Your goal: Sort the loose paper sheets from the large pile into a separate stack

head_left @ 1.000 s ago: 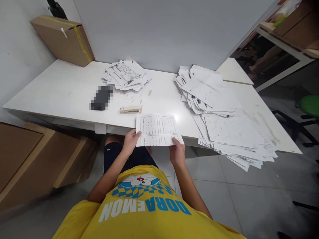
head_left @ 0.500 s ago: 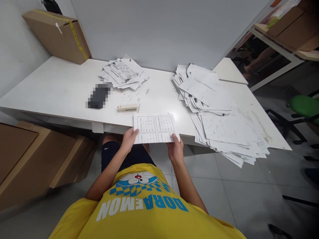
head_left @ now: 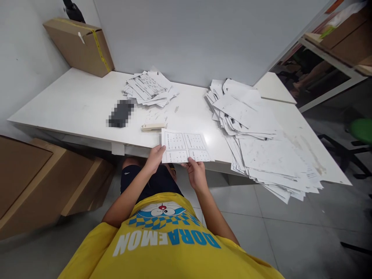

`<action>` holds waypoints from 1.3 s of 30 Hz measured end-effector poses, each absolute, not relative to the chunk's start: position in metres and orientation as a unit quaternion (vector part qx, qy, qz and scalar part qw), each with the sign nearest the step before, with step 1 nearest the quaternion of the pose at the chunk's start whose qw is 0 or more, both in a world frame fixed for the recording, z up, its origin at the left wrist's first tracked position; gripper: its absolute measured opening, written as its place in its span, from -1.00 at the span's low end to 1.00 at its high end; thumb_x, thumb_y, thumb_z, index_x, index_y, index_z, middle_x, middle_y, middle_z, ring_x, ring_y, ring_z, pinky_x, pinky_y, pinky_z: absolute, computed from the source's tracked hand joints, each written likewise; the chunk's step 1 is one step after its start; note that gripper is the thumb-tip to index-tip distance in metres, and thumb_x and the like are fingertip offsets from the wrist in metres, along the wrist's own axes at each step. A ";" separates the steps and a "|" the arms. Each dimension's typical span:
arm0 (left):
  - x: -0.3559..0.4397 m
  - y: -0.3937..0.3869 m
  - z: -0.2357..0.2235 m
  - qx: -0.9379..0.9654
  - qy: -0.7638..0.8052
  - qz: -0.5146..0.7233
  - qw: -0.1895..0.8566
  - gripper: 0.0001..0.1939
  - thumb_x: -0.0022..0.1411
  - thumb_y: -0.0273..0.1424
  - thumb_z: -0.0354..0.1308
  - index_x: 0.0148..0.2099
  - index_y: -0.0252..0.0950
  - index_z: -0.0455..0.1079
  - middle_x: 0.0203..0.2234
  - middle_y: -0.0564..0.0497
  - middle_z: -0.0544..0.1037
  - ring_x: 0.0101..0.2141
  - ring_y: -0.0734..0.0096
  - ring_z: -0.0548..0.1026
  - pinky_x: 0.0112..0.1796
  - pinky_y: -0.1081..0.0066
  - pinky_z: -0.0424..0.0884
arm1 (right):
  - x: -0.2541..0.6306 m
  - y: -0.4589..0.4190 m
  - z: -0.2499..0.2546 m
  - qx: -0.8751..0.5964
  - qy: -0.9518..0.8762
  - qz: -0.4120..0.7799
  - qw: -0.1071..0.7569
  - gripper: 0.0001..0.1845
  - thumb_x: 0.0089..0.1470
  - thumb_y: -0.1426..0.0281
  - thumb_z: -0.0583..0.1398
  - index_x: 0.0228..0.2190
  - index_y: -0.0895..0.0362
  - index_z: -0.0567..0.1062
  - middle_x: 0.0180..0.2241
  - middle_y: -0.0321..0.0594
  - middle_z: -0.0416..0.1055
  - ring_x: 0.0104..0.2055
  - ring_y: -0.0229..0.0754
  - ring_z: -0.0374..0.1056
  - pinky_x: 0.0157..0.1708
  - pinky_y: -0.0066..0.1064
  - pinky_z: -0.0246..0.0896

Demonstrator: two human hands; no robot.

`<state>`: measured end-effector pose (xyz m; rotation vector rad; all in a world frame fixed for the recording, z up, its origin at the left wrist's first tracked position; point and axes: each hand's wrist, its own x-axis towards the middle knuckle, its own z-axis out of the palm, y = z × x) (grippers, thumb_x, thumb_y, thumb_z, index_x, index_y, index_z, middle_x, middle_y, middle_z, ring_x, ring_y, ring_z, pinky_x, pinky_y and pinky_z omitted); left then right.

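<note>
Between my hands is a printed sheet of paper (head_left: 186, 145), marked with boxes of small print, tilted at the table's front edge. My left hand (head_left: 156, 158) pinches its left edge, thumb on top. At the near edge, right of the middle, my right hand (head_left: 196, 172) grips it with the thumb on the print and the fingers underneath. Just beyond the sheet lies a cream stapler (head_left: 154, 127), partly covered by the paper's corner. Whether one sheet or several are held, I cannot tell.
A pile of papers (head_left: 149, 88) lies at the back of the white table (head_left: 72, 104). A larger, messy paper stack (head_left: 252, 128) spreads rightward, overhanging the front edge. A blurred dark object (head_left: 121, 113) lies left. Cardboard boxes (head_left: 78, 48) stand on the table and below.
My right hand has slid from the sheet's right corner leftward along its near edge. My left hand still holds the left edge. The view has shifted slightly.
</note>
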<state>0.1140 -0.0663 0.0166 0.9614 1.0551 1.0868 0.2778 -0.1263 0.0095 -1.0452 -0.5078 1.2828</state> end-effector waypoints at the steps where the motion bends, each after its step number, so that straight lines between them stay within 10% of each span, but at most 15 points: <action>1: 0.112 -0.064 0.018 0.447 0.474 0.461 0.602 -0.44 0.12 0.08 0.23 -0.14 -0.34 0.55 -0.25 -0.13 0.66 -0.17 0.07 0.60 -0.10 0.19 0.48 | 0.276 -0.122 0.009 -0.475 -0.210 0.544 0.659 -0.61 -0.16 0.25 0.42 -0.29 0.07 0.44 -0.30 -0.26 0.52 -0.25 -0.16 0.47 -0.30 -0.32 0.52; 6: 0.090 -0.050 0.035 0.621 0.632 0.377 0.269 -0.64 0.35 -0.17 0.02 -0.03 -0.27 0.49 -0.39 -0.06 0.62 -0.28 0.16 0.60 -0.18 0.26 0.46 | 0.270 -0.104 0.008 -0.485 -0.187 0.501 0.692 -0.61 -0.21 0.29 0.41 -0.40 0.07 0.34 -0.39 -0.34 0.43 -0.31 -0.22 0.43 -0.32 -0.32 0.53; 11: 0.063 -0.014 0.047 0.790 0.537 0.297 0.011 -0.57 0.40 -0.34 -0.14 0.18 -0.32 0.39 0.07 -0.19 0.53 0.16 0.05 0.40 0.14 0.11 0.30 | 0.262 -0.093 0.008 -0.478 -0.166 0.501 0.703 -0.54 -0.25 0.27 0.44 -0.44 0.06 0.27 -0.47 -0.41 0.34 -0.41 -0.29 0.39 -0.32 -0.34 0.54; 17: 0.053 0.017 0.033 0.850 0.485 0.206 0.023 -0.45 0.44 -0.31 -0.24 0.40 -0.31 0.11 0.35 -0.11 0.23 0.36 0.11 0.09 0.32 0.05 0.02 | 0.258 -0.089 0.004 -0.451 -0.167 0.515 0.710 -0.50 -0.20 0.28 0.45 -0.49 0.03 0.19 -0.56 -0.48 0.23 -0.44 -0.27 0.40 -0.31 -0.30 0.55; 39: 0.050 0.022 0.032 0.857 0.480 0.174 0.063 -0.40 0.33 -0.56 -0.26 0.37 -0.27 0.17 0.35 -0.02 0.25 0.37 0.21 0.10 0.34 0.02 0.02 | 0.255 -0.091 0.000 -0.475 -0.162 0.528 0.685 -0.57 -0.22 0.31 0.42 -0.55 0.04 0.23 -0.61 -0.45 0.27 -0.55 -0.29 0.35 -0.47 -0.37 0.53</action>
